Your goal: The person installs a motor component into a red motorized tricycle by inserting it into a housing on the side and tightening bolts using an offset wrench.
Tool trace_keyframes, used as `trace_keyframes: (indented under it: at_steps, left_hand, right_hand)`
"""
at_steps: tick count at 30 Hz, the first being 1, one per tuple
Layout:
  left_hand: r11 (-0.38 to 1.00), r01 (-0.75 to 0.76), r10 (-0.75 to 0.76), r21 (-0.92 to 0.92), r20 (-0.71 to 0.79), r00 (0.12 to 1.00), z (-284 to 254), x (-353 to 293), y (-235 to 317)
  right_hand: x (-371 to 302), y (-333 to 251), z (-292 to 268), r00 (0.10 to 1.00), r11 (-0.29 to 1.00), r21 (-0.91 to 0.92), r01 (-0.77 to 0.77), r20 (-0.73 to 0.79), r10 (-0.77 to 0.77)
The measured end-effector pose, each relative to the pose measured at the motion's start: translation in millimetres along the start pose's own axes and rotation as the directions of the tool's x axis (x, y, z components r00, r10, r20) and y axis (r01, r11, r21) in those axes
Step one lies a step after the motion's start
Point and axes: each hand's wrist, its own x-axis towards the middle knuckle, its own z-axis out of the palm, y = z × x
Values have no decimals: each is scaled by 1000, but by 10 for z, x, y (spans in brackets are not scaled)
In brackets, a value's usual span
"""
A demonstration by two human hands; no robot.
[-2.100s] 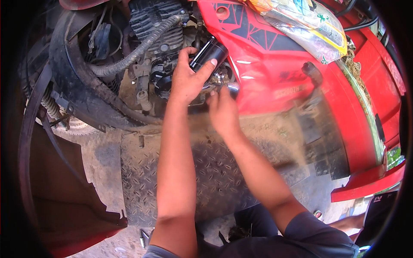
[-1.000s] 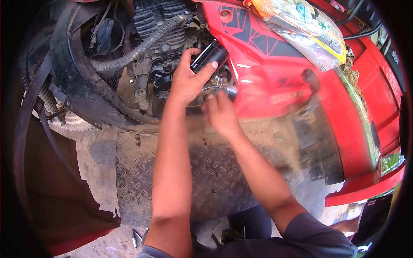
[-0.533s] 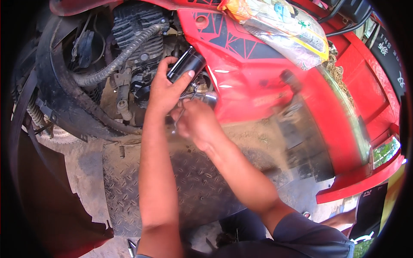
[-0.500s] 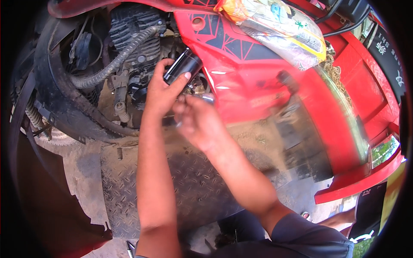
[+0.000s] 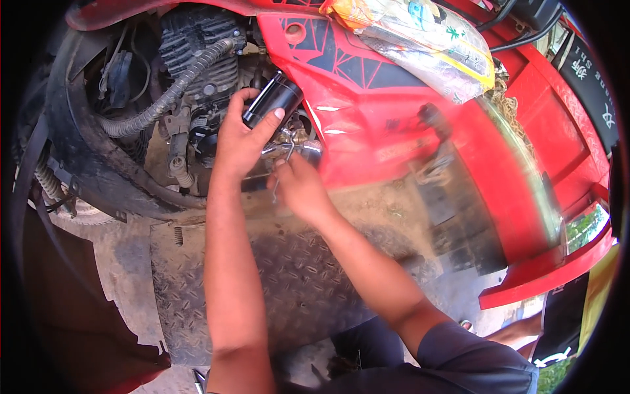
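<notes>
My left hand (image 5: 244, 141) grips a shiny black cylindrical motor (image 5: 272, 100) with a thin rod along its side, thumb on its near end. The motor is tilted in front of the engine (image 5: 200, 56). Just below it, my right hand (image 5: 298, 187) pinches a thin bent metal rod tool (image 5: 290, 151), its upper end at small brass-coloured fittings (image 5: 298, 136) beside a shiny metal cylinder (image 5: 308, 155). The tool's lower end shows below my fingers, partly blurred. Whether its tip touches the fittings, I cannot tell.
A red body panel (image 5: 367, 125) stands right of the engine, with a plastic bag (image 5: 433, 46) on top. A ribbed hose (image 5: 170, 95) curves beside a black fender (image 5: 72, 151). Below is a dirty tread-plate floorboard (image 5: 262, 282), holding a small spring (image 5: 178, 236). A blurred pedal (image 5: 436, 121) is at right.
My right hand has shifted down slightly, and the bent tool in its fingers now shows clearly against the fittings. My left hand keeps its grip on the motor. The view has shifted a little.
</notes>
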Motion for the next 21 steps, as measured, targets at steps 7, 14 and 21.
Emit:
trace_keyframes:
  at_steps: [7, 14, 21]
  left_hand:
    - [999, 40, -40, 15, 1, 999, 3, -9, 13]
    - [997, 49, -48, 61, -13, 999, -12, -5, 4]
    - [996, 62, -60, 64, -30, 998, -6, 10, 5]
  right_hand:
    - [165, 274, -13, 937, 844, -469, 259, -92, -338]
    - [250, 266, 38, 968, 832, -541, 122, -120, -221]
    - [216, 251, 154, 960, 899, -404, 171, -137, -244]
